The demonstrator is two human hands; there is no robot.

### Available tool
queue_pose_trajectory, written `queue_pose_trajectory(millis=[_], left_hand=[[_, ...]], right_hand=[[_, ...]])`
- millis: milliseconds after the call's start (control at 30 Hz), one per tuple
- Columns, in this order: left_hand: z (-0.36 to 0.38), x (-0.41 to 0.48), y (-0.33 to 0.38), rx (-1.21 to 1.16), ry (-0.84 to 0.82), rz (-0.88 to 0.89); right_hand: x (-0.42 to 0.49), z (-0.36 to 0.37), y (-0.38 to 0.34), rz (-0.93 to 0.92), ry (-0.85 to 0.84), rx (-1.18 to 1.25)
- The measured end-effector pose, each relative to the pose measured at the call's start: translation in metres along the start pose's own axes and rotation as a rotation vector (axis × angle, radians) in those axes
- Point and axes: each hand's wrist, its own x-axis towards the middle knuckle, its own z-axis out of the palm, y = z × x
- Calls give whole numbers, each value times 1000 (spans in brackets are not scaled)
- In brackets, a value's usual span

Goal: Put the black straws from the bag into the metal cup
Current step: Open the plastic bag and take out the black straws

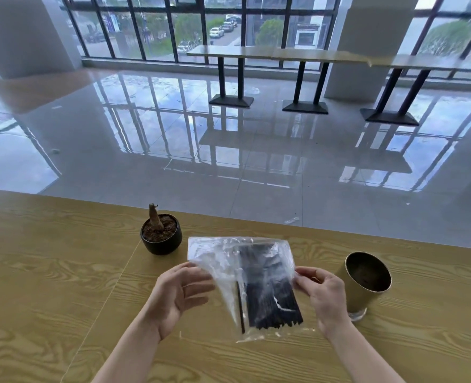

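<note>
I hold the thin see-through plastic bag (229, 261) up over the middle of the light wooden counter (49, 286), closer to the near edge than the far one. My left hand (173, 297) has the bag's left edge nipped between thumb and first finger. The other fingers on that hand are loose and spread out. My right hand (325, 297) pinches the bag's right edge with the thumb in front and the fingers curled behind.

The long thin black straws (267, 297) are all inside the bag. They sit in a bunch on its right side, and their ends point down toward me. One straw lies a little apart, on the left of the bunch. The left side of the bag is see-through and crinkled.

The round gold-coloured metal cup (367, 283) stands upright on the counter, just beside my right hand on the right. Its mouth is open at the top, and it is dark inside.

A small round black pot with brown soil and a short brown stump (161, 239) sits near the far edge of the counter. It is to the left of the bag and well apart from the cup.
</note>
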Motion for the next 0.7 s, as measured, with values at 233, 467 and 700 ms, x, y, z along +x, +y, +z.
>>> queue_pose_trajectory(millis=[233,467,700], left_hand=[[0,8,-16,139,355,9],[18,6,2,105,238,167],[7,0,7,108,291,122]], right_hand=[[-3,5,-26,-6,-31,228],[-10,13,-43,382,-365,398],[-24,23,-43,262,-423,293]])
